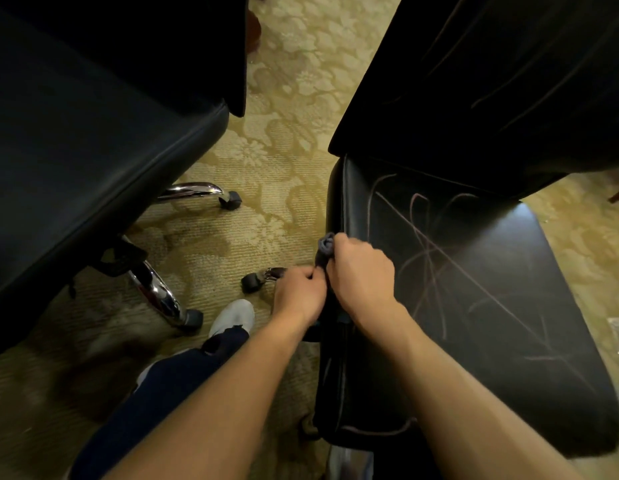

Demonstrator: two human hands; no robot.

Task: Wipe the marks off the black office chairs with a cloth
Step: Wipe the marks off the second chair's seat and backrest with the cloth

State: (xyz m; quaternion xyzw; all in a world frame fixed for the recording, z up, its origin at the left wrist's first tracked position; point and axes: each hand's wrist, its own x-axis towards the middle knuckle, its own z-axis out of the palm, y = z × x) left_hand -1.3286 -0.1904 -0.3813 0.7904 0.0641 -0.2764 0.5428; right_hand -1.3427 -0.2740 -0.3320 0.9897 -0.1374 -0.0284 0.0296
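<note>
Patterned carpet is showing between two chairs. Both hands, left hand and right hand, are gripping and bunching the cloth at the edge of the marked chair seat. Wiping is probably next, calling for firm pressing across the scribbles.

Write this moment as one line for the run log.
stage: cloth prep | both hands: left hand, right hand grip cloth | right chair seat: marks remain

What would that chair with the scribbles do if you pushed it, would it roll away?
Probably yes: the scribbled chair seems to stand on a chrome leg ending in a caster, so a push would likely roll it across the carpet. The patterned carpet may slow it. Its smooth seat looks slippery for wiping.
</note>
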